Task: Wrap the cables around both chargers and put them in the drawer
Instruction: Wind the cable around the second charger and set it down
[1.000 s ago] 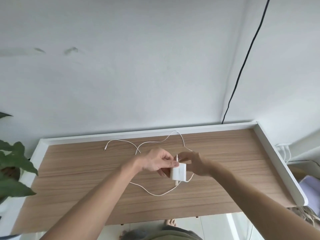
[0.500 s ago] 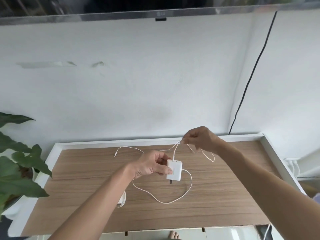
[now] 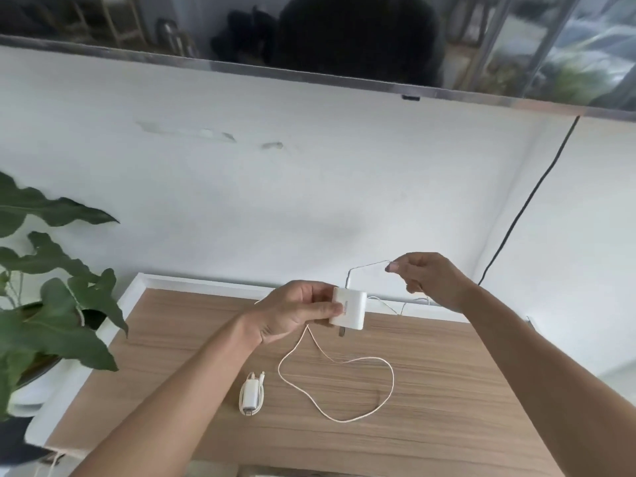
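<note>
- The left hand (image 3: pixel 292 313) is gripping a white charger (image 3: pixel 348 308) above the wooden bench (image 3: pixel 447 390), thumb lying across its near face and fingers curled behind it.
- The right hand (image 3: pixel 430 280) is pinching the charger's thin cable (image 3: pixel 366 266) between thumb and fingertip, up and to the right of the block, drawing the first stretch of it out from the plug end.
- The held charger is sitting roughly upright with a slight tilt: its long axis is running top to bottom, the cable leaving from the top edge and the metal prongs pointing down toward the bench.
- The slack cable is dropping from under the left hand and lying in a wide open loop (image 3: pixel 344 390) on the bench, with more of it trailing along the back rim behind the hands.
- A second charger (image 3: pixel 251 395), its cable already coiled round it, is lying on the bench nearer the person, long axis pointing roughly away from the camera.
- Judged from this, winding of the held charger is only beginning; doing it well likely means keeping light tension with the right hand, laying each turn flat and snug around the body, and feeding the loop in without kinking it at the plug.
- No drawer is showing in view.
- A leafy plant (image 3: pixel 51 287) is standing off the bench's left end.
</note>
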Demonstrator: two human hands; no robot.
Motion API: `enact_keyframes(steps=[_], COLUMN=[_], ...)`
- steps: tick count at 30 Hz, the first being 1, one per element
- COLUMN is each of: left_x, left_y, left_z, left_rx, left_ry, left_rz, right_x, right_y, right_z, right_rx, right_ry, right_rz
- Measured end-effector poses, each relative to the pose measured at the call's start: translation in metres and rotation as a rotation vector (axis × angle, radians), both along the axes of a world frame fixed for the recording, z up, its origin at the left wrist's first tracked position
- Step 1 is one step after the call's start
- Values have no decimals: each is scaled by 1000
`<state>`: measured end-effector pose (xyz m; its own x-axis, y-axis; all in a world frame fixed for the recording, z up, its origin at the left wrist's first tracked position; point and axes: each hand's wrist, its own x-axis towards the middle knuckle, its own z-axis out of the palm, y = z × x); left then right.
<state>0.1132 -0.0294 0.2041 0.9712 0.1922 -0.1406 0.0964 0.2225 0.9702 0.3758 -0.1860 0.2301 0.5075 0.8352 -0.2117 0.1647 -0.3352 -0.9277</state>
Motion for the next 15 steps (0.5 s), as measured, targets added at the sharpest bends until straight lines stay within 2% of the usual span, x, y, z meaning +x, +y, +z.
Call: enact_keyframes(steps=[3,6,10,15], left_x=[-9,-13,-18,-27], left_y=[6,7,14,22], left_z=[11,19,30,27], left_rx=[-32,-61,-137,-165], left_ry=[-72,-136,-222,-219], left_rz=[47,108,264,368], right_x=[-17,-42,-76,-110], right_y=[-2,0,-4,-16], right_z=[-17,-38,-71,-84], right_rx=[57,19,-129,-115], right_ry=[98,61,-133,-331], right_rz=[-52,-73,-77,-96])
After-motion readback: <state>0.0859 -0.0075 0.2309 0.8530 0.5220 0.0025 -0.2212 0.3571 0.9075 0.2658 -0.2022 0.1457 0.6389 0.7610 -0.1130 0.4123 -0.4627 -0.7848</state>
